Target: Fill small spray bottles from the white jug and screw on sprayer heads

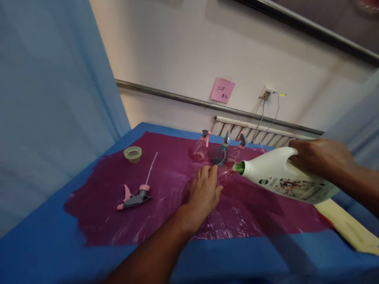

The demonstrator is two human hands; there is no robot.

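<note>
My right hand [321, 159] grips the handle of a white detergent jug [284, 179]. The jug is tipped on its side over the table, and its green spout [238, 167] has no cap and points left. My left hand [204, 193] lies on the magenta plastic sheet [166, 221]. Its fingers and thumb curl round a small clear bottle [227, 172], only faintly visible, right under the spout. A loose spray head [134, 198] with a pink trigger and long dip tube lies to the left. A pale green cap [132, 154] sits further back.
Three small spray bottles [220, 152] with grey and pink heads stand at the sheet's far edge. A blue cloth [44, 252] covers the table, and a yellow strip [349, 227] lies at the right. Beyond are a blue curtain [53, 98], a radiator [260, 136], a pink note [222, 90] and a wall socket [265, 94].
</note>
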